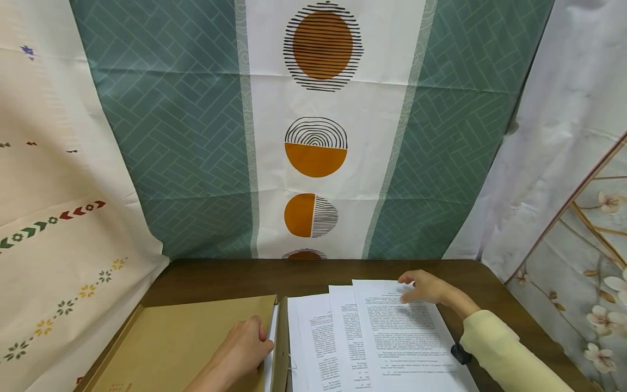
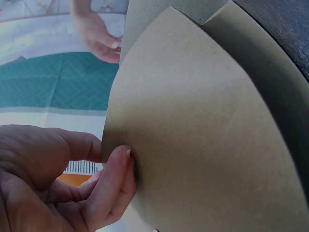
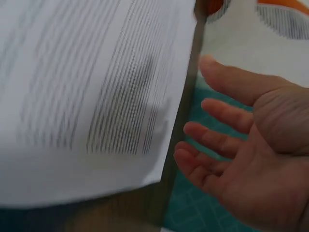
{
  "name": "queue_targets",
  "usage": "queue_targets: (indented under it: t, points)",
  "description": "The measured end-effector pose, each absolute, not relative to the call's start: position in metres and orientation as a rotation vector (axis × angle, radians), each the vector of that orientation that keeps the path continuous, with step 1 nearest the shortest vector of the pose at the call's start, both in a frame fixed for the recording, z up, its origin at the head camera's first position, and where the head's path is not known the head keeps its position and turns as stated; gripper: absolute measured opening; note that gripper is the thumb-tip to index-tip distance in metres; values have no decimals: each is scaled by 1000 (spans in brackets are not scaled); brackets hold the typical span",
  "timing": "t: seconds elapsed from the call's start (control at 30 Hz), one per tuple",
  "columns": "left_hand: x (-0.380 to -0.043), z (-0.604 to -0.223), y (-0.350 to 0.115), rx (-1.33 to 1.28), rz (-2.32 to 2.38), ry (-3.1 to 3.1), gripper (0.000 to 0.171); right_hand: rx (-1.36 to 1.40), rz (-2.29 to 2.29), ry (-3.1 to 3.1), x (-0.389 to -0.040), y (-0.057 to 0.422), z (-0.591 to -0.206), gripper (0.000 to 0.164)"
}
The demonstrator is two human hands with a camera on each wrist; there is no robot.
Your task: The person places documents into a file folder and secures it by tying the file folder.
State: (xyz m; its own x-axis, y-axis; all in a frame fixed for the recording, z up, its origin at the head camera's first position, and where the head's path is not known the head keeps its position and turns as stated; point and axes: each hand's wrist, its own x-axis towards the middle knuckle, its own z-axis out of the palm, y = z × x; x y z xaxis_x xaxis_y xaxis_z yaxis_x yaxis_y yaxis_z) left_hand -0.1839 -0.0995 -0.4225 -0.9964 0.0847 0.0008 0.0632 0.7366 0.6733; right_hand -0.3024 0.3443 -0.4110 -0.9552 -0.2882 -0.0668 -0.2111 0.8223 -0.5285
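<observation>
My left hand (image 1: 242, 343) pinches the edge of the tan cover of a cardboard file folder (image 1: 186, 337). Up close in the left wrist view, thumb and fingers lie on either side of that cover (image 2: 193, 121). White paper (image 1: 269, 354) shows as a thin strip inside the folder. Over the top edge of the rightmost printed sheet (image 1: 399, 337) hovers my right hand (image 1: 426, 288). Its fingers are spread and bent a little, holding nothing; in the right wrist view a gap separates them from the printed sheet (image 3: 96, 96).
More printed sheets (image 1: 318, 337) lie overlapped and fanned between the folder and the rightmost sheet. The dark wooden table (image 1: 215, 280) ends at a patterned curtain (image 1: 196, 163) behind. Other cloths hang at both sides. A black band (image 1: 460, 354) is on the right wrist.
</observation>
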Motion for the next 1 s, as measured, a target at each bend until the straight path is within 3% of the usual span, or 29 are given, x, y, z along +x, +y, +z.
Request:
queue_targets:
  t: [0.6, 1.0]
  points:
    - [-184, -424, -101, 102, 1123, 2875, 20, -368, -540, 2958, -328, 371, -438, 99]
    - [-183, -425, -104, 128, 1144, 2892, 19, -342, -401, 2981, -334, 368, -434, 92]
